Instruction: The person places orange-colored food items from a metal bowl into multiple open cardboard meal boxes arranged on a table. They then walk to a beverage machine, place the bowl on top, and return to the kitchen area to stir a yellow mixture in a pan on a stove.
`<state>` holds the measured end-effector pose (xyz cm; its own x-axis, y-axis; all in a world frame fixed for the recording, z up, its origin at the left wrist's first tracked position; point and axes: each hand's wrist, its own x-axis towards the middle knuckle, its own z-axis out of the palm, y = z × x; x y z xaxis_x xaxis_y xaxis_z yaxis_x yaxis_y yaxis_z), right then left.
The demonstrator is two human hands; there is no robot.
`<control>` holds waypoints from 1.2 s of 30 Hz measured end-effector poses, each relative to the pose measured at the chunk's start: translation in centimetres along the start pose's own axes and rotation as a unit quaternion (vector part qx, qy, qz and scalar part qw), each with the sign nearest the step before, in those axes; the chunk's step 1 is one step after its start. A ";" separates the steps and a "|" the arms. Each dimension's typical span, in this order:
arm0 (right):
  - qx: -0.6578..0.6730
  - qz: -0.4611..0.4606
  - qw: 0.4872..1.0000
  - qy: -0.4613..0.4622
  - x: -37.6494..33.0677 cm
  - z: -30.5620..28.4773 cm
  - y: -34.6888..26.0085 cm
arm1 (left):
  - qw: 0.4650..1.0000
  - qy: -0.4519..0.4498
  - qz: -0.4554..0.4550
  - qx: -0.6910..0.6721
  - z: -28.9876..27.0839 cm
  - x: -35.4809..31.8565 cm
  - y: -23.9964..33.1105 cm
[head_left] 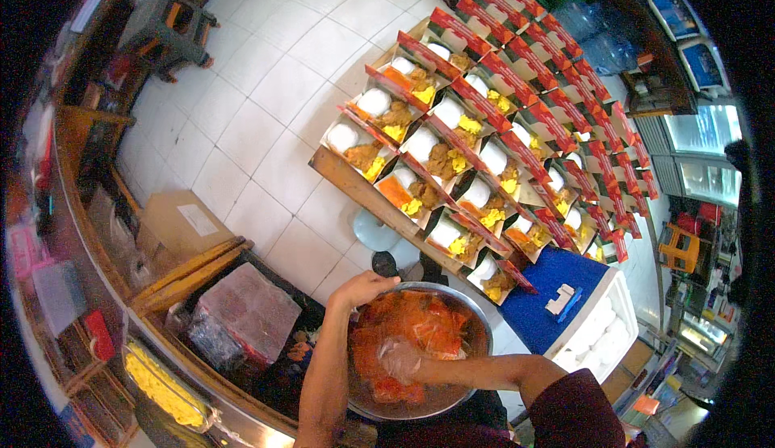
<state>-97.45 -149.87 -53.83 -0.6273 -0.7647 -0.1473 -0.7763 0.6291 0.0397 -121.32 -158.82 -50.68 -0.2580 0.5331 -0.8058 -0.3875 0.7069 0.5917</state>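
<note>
A round metal bowl point(479, 311) is right in front of me, filled with orange-red packets point(436, 319) that look like sauce in clear plastic. My left hand point(367, 289) grips its far left rim, fingers closed over the edge. Inside the bowl, my right hand point(401, 361), in a thin clear glove, reaches among the packets; its fingers are blurred and partly hidden. Beyond the bowl, rows of open red-and-white food boxes point(347, 137) hold white rice, fried brown pieces and yellow shreds. An orange packet point(394, 191) lies in one of the near boxes.
The boxes stand on a wooden table point(363, 194). To its near right are a blue surface point(557, 274) with a blue-and-white item, and a white tub point(609, 327) of wrapped white lumps. A yellow-filled tray point(165, 387), a cardboard box point(182, 226) and a stool point(173, 32) are left.
</note>
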 end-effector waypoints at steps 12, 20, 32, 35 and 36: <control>0.740 0.089 0.655 -0.128 -0.4 -7.7 9.2 | 0.999 -0.026 -0.009 -0.032 0.1 0.0 -0.6; 0.489 0.532 0.654 0.225 -3.6 -13.1 33.6 | 0.994 -0.043 -0.059 -0.080 0.4 0.3 -0.9; 0.334 0.536 0.774 0.043 5.5 6.3 41.4 | 0.994 -0.035 -0.075 -0.067 1.6 1.2 -1.4; 0.330 0.500 0.798 0.066 5.9 8.4 41.2 | 0.994 -0.051 -0.059 -0.081 1.9 1.6 -1.2; 0.322 0.477 0.815 0.061 5.6 9.0 41.1 | 0.992 -0.061 -0.070 -0.090 2.1 1.6 -1.0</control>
<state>-132.29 -127.08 -61.90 -0.9586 0.1321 -0.2521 0.2378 0.8584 -0.4546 -119.51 -157.69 -52.48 -0.0856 0.4966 -0.8637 -0.5665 0.6889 0.4522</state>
